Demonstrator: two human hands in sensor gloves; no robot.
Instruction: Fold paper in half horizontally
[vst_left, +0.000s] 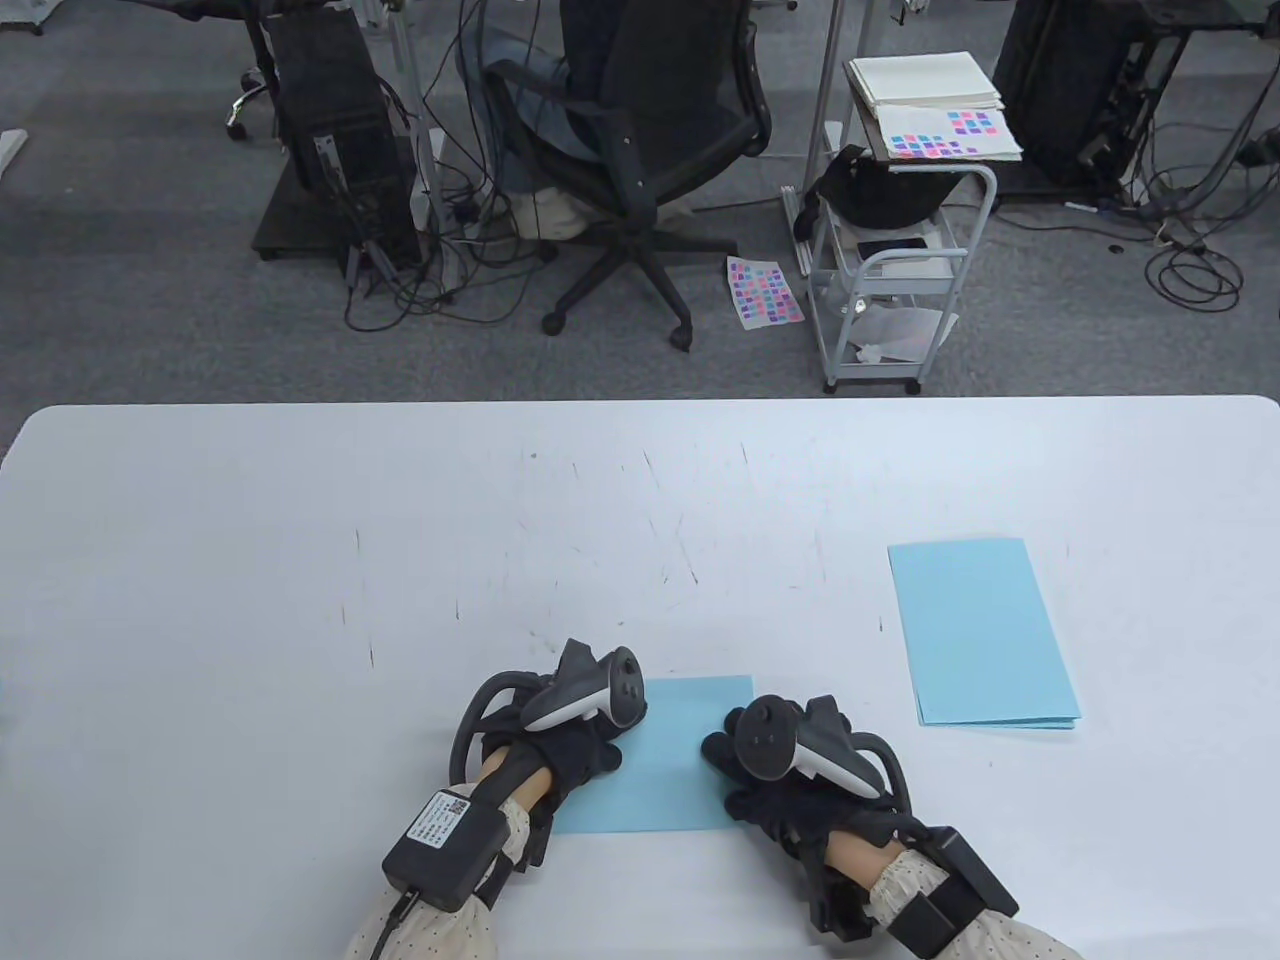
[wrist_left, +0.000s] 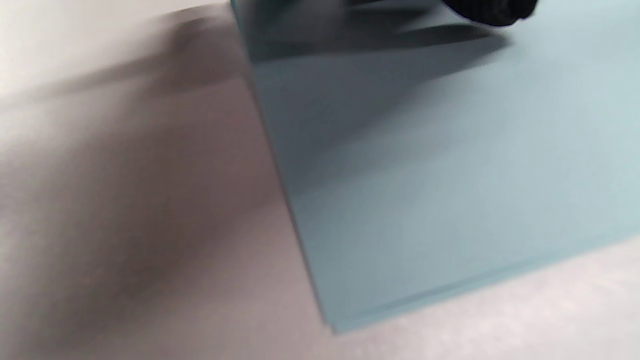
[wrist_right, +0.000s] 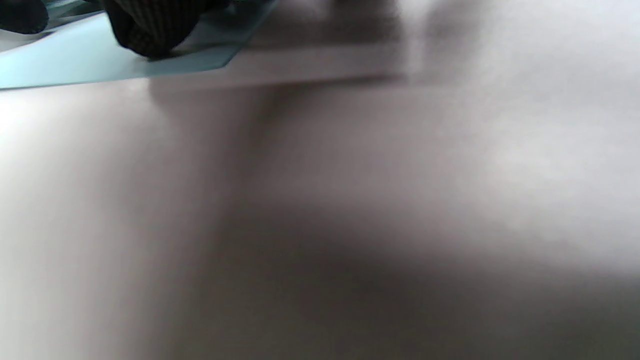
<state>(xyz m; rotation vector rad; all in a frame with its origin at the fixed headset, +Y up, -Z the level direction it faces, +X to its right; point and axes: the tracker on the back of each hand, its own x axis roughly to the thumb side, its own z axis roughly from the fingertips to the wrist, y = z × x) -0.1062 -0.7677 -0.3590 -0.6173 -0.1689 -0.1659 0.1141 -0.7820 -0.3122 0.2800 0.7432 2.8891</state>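
A light blue paper (vst_left: 665, 765), folded in two layers, lies flat on the white table (vst_left: 300, 560) near the front edge. My left hand (vst_left: 575, 740) rests on its left edge and my right hand (vst_left: 755, 770) rests on its right edge. The left wrist view shows the doubled paper (wrist_left: 440, 190) with its two edges lined up at the near corner, and a gloved fingertip (wrist_left: 492, 12) on it. The right wrist view shows a gloved fingertip (wrist_right: 150, 30) pressing a corner of the paper (wrist_right: 60, 60). How the fingers lie under the trackers is hidden.
A second light blue folded stack (vst_left: 980, 630) lies to the right on the table. Beyond the far edge stand an office chair (vst_left: 640, 150), a white cart (vst_left: 890, 250) and cables on the carpet.
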